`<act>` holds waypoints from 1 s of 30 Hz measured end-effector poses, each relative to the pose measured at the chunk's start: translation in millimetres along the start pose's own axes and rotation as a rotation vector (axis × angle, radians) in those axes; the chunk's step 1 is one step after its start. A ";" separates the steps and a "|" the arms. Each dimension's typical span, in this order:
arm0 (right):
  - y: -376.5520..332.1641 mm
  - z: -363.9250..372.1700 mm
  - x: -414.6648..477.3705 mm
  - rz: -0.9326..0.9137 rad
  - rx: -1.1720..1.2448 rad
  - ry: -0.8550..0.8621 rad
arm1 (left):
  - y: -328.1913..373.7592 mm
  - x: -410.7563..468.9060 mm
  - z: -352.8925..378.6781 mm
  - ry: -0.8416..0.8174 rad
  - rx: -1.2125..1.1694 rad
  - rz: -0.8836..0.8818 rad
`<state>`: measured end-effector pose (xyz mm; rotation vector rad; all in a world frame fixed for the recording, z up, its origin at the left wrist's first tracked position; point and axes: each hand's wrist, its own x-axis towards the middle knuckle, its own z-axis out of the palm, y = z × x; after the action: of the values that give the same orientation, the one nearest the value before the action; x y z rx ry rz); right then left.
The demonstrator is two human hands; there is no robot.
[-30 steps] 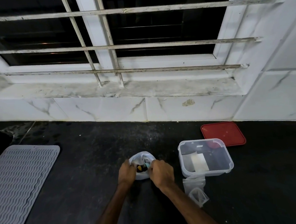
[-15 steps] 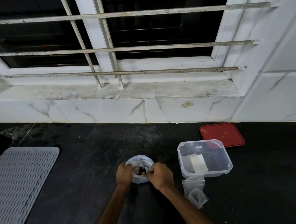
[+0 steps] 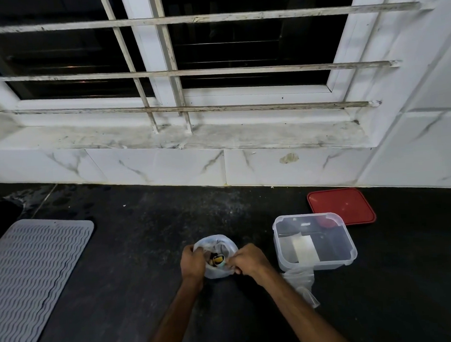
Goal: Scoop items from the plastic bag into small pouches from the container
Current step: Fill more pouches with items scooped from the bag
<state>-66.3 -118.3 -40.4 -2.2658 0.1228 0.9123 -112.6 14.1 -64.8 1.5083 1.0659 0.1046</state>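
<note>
A small white plastic bag [image 3: 216, 245] stands on the dark counter with its mouth spread, and dark and yellow items [image 3: 216, 258] show inside. My left hand [image 3: 192, 262] grips the bag's left rim. My right hand [image 3: 248, 261] pinches its right rim. To the right stands a clear plastic container [image 3: 314, 240] without a lid, with a white pouch lying flat inside. A clear small pouch [image 3: 301, 283] lies on the counter just in front of the container, by my right forearm.
A red lid [image 3: 341, 206] lies behind the container near the tiled wall. A grey ribbed mat [image 3: 31, 278] covers the counter's left side. A barred window and its sill run along the back.
Both hands stay on the bag's rim and have shifted slightly while holding the mouth apart. The container and pouch have not moved.
</note>
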 end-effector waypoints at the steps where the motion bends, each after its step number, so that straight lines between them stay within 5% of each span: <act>1: 1.3 -2.7 -0.2 0.002 0.013 -0.009 | 0.8 -0.6 0.4 -0.008 -0.016 -0.003; 10: -5.8 1.2 -10.2 -0.167 -0.412 0.199 | -3.3 3.3 4.9 -0.033 -0.081 0.010; 19: 3.1 -4.8 -8.4 0.116 0.081 -0.055 | -1.9 0.2 11.1 -0.032 -0.088 0.035; 30: 1.8 -19.9 -10.6 0.051 0.069 -0.163 | -1.2 -5.1 -2.2 -0.059 -0.114 0.099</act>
<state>-63.3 -133.8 -24.3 -2.1244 0.1377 1.0986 -117.5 12.2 -62.6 1.4525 0.9235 0.1855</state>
